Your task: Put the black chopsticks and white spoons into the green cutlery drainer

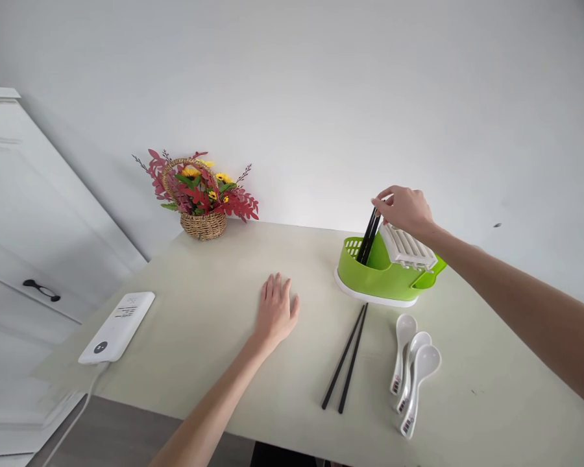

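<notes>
My right hand (403,209) pinches the upper ends of black chopsticks (368,239), whose lower ends are inside the left compartment of a green utensil holder (377,279) with a white base and a white slotted rack. How many sticks are in the fingers I cannot tell. Flat on the table rests my left hand (276,310), fingers stretched out and nothing in it. Between my hands and nearer to me, two more black chopsticks (349,363) lie with their far ends close together. Three white spoons (421,370) lie to the right of them, bowls away from me.
A wicker basket of artificial flowers (203,226) stands by the wall at the back left. On the table's left side lies a white power bank (119,324) with a cable (80,412) running over the edge. A white cabinet (39,214) stands beyond it.
</notes>
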`<state>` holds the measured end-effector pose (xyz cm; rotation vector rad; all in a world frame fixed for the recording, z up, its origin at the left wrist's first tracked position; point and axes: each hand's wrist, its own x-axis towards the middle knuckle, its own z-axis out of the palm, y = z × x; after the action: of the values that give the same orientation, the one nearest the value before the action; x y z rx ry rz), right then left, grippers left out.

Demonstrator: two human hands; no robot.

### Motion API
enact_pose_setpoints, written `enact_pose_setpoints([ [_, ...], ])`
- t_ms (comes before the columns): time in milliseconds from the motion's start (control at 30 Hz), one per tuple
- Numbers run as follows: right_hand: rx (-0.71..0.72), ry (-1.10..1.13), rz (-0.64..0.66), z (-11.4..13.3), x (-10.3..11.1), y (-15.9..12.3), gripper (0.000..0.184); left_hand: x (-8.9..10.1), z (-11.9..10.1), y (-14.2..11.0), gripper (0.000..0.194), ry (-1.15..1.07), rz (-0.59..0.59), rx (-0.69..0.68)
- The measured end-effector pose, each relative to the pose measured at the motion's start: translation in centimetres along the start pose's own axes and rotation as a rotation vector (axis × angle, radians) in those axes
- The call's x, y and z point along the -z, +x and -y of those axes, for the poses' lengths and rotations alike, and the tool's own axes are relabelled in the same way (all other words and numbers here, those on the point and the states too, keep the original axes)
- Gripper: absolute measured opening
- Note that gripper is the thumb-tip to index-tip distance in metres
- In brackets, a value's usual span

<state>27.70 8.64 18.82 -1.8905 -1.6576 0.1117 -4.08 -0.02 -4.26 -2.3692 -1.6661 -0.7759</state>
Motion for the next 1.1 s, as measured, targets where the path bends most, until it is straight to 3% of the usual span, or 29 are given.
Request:
enact_pose_setpoints([
  [100,0.068,-0.017,-0.131,0.9,0.4,-0.9,0.041,0.1,-0.1,0.0,0.048,0.014,0.003,-0.009],
  [233,0.332,-0.043,-0.143,2.6,1.5,-3.3,0.03,0.3,-0.1,0.1,0.047,0.03,0.006,-0.023],
  [333,0.63,-0.212,0.025,3.5,2.2,-6.1,0.024,0.2,-0.1,0.1,0.047,0.018,0.011,-0.016],
  [467,0.952,-0.527,0.38,3.3,1.8,-10.6,0.027,0.2,-0.1,0.1,0.047,0.017,0.018,-0.019],
  [567,0.985,-0.581,0.597,1.8,0.3,-13.4,0.024,0.3,-0.1,0.0,0.047,0.035,0.017,-0.033],
  [667,0.954,-0.676,0.69,-0.5,-1.6,-15.4,0.038,0.4,-0.2,-0.2,0.047,0.046,0.011,-0.046],
  [833,0.943,-0.728,0.716,-3.0,-4.4,-17.0,0.043,0.4,-0.4,-0.7,0.046,0.001,-0.009,-0.053],
  [1100,0.941,-0.724,0.704,-2.1,-6.4,-17.4,0.027,0.9,-1.2,-1.9,0.047,0.023,0.02,-0.071],
])
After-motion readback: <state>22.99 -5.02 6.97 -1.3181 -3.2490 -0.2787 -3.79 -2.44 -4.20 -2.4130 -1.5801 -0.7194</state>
